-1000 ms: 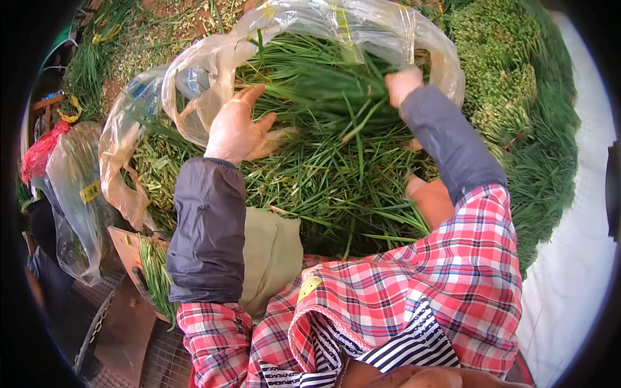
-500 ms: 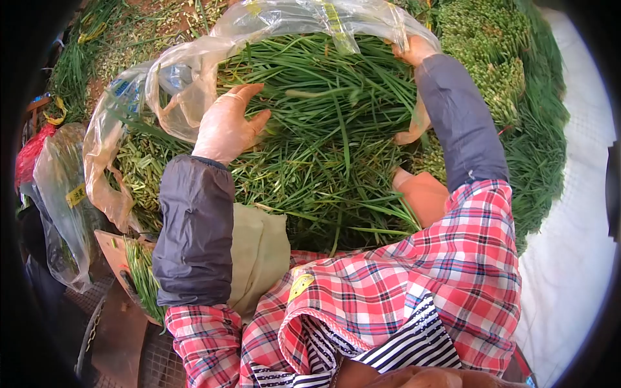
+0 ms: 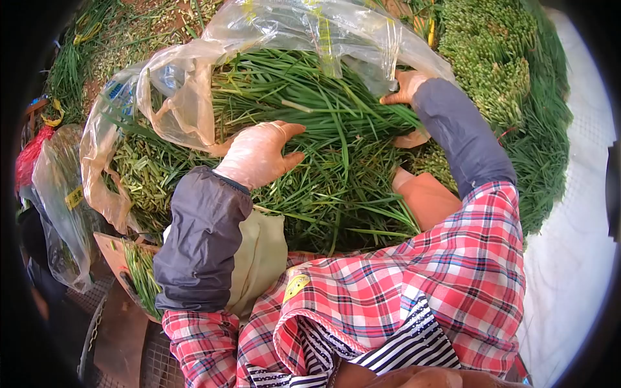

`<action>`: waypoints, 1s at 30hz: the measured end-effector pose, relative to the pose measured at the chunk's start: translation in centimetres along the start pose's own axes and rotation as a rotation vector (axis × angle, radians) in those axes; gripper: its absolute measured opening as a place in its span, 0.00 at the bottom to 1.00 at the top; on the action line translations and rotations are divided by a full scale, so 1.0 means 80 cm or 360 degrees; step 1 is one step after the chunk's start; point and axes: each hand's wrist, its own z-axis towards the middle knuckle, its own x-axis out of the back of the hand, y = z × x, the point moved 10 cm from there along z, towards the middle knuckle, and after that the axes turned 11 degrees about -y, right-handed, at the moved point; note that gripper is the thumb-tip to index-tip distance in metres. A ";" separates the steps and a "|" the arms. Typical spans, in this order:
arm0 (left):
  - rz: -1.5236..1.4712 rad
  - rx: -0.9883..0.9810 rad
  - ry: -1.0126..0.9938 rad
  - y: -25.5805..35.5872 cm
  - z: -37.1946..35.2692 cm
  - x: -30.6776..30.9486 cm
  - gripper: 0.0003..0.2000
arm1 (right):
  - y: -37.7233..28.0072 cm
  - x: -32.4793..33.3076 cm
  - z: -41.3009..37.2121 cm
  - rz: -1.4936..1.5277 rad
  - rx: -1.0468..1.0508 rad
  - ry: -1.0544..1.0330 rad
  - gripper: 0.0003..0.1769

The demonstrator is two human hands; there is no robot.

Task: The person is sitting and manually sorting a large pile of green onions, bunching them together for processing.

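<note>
A large bundle of long green leafy stalks [image 3: 304, 84], like garlic chives, lies inside a clear plastic bag [image 3: 278, 26]. My left hand [image 3: 259, 154], in a thin pale glove, rests over the greens at the bag's left edge, thumb and fingers apart and nothing in its grasp. At the far right of the bundle, my right hand [image 3: 407, 87] pinches the rim of the bag, its thumb pointing left over the stalks. Loose, shorter green blades [image 3: 323, 200] lie in a heap closer to my body.
Stacked bundles with pale cut ends [image 3: 485, 58] stand at the right, beside a white sheet [image 3: 569, 258]. Chopped stalk pieces [image 3: 139, 171] lie to the left. Another clear bag [image 3: 61, 200] hangs further left, above a wooden board [image 3: 116, 258]. An orange patch [image 3: 427, 197] shows near my right sleeve.
My left hand has moved right and toward my body, over the greens. My right hand has come down and slightly left, and the bag's upper rim has dropped lower over the stalks.
</note>
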 end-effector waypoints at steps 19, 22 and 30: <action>-0.0067 0.0107 0.0310 -0.039 -0.010 0.024 0.22 | 0.022 -0.022 -0.005 -0.0581 -0.0450 0.0140 0.67; -0.0198 0.0144 0.0452 -0.056 -0.011 0.046 0.23 | 0.041 -0.021 0.022 -0.0572 -0.0448 0.0323 0.60; -0.0498 -0.0516 0.1261 -0.098 0.025 0.181 0.28 | 0.007 -0.011 -0.025 -0.0128 -0.0213 0.0099 0.55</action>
